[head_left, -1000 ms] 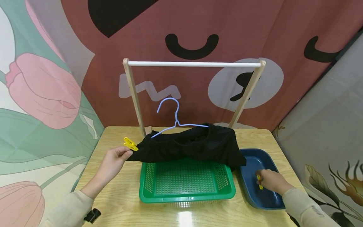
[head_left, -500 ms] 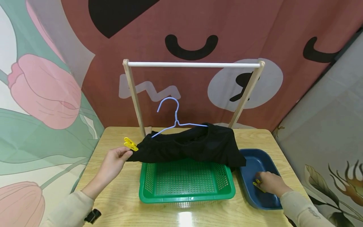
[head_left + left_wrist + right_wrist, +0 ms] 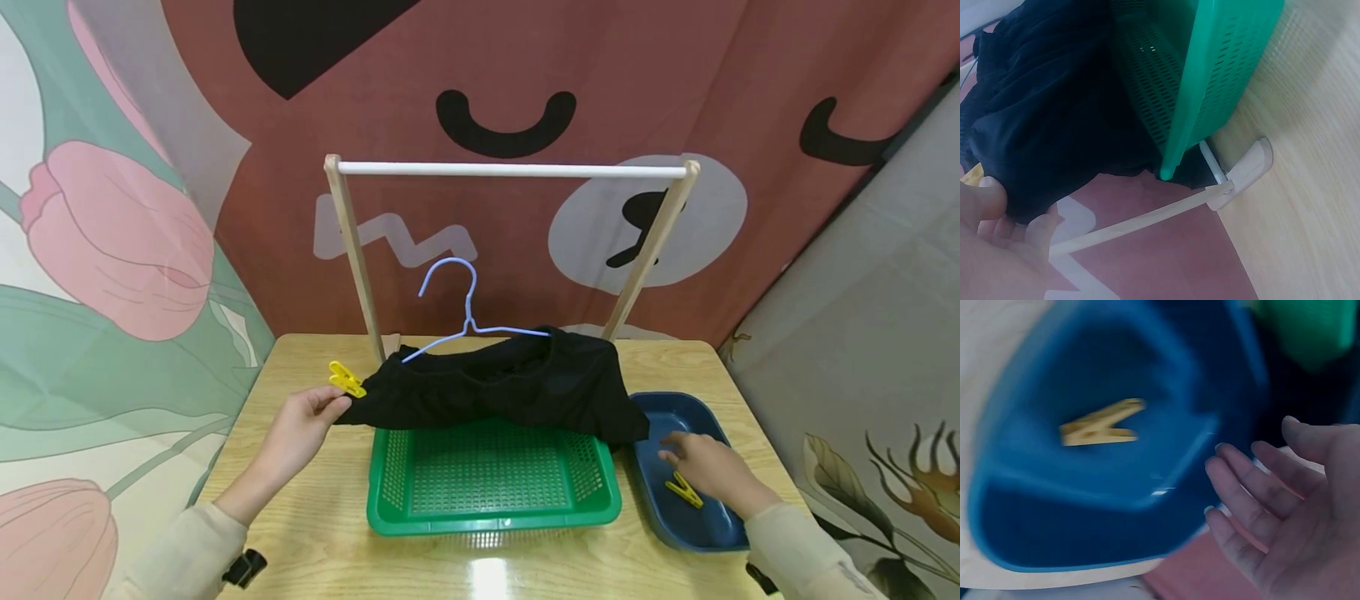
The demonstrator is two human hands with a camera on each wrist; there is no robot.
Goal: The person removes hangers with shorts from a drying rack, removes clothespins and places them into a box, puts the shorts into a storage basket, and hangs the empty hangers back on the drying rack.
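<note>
A black shirt (image 3: 480, 392) with a blue hanger (image 3: 470, 304) in its neckline lies across the back of a green basket (image 3: 495, 527). At the left, my left hand (image 3: 296, 433) pinches the shirt's edge between thumb and fingers. Just above those fingers a yellow clothespin (image 3: 346, 380) is clipped to the shirt. My right hand (image 3: 716, 468) hovers over a blue tray (image 3: 667, 417), its fingers loosely spread and holding nothing. Another yellow clothespin (image 3: 1088, 432) lies on the tray's bottom, apart from the fingers in the right wrist view.
Behind the basket stands a wooden rack with a white crossbar (image 3: 510, 170). The wooden table (image 3: 315, 533) carries everything, and printed cloth (image 3: 510, 75) hangs at the back and sides. The tray stands close to the basket's right side.
My right hand has let go of the yellow clothespin, which now lies in the blue tray, and the fingers have opened and lifted off it. The left hand keeps its place on the shirt.
</note>
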